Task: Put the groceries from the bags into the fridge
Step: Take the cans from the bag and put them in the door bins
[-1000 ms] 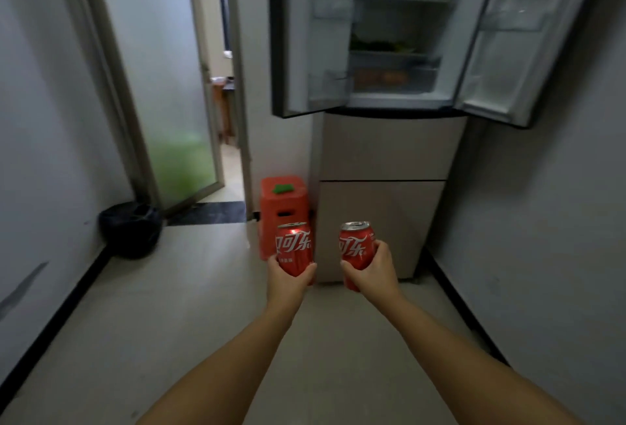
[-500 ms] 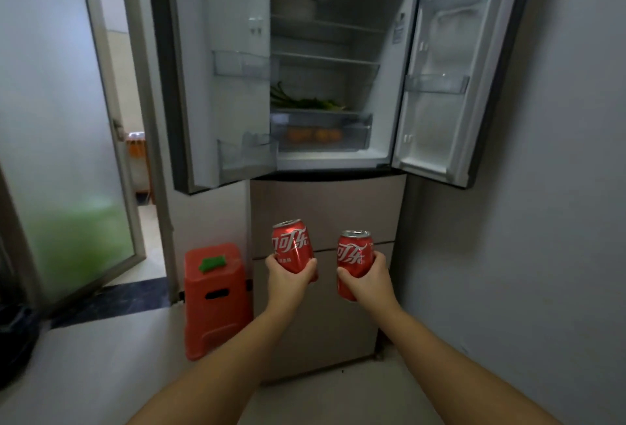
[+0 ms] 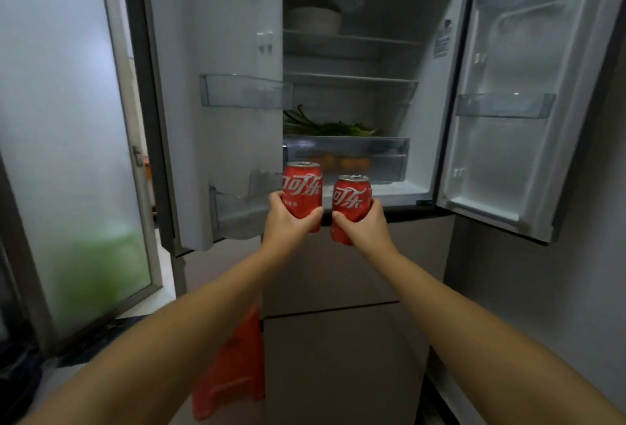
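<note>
My left hand (image 3: 288,224) grips a red cola can (image 3: 302,189) and my right hand (image 3: 367,226) grips a second red cola can (image 3: 351,201). Both cans are upright, side by side, held out in front of the open fridge (image 3: 352,85) at the level of its lowest drawer. Both fridge doors stand wide open. Inside, a white bowl (image 3: 315,19) sits on the top shelf, green leafy vegetables (image 3: 328,126) lie on the bottom shelf, and orange fruit shows through the clear drawer (image 3: 349,160).
The left door has a middle bin (image 3: 244,90) and a low bin (image 3: 237,211); the right door has a bin (image 3: 504,106). A red plastic stool (image 3: 233,367) stands left of the lower fridge drawers (image 3: 338,275). A frosted glass door (image 3: 67,140) is at left, a grey wall at right.
I have come closer to the fridge and the view has tilted up. Both hands have risen with their cans from the lower drawers to the fridge opening.
</note>
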The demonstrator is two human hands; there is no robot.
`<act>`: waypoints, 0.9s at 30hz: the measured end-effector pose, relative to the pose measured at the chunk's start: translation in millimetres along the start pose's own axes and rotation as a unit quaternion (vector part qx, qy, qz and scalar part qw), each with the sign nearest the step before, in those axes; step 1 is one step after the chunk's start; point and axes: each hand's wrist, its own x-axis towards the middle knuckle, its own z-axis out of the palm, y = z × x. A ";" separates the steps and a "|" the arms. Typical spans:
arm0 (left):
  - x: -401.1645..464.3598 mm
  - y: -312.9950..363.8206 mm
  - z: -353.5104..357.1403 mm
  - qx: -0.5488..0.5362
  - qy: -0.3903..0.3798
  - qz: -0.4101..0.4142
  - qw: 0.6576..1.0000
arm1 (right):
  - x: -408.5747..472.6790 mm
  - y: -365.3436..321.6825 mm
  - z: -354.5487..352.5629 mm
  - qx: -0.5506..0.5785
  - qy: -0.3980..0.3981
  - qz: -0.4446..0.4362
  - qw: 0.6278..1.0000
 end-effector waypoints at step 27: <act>141.7 7.6 -52.5 0.149 0.270 -0.024 0.951 | 184.2 -42.4 127.7 0.192 -0.296 -0.202 0.914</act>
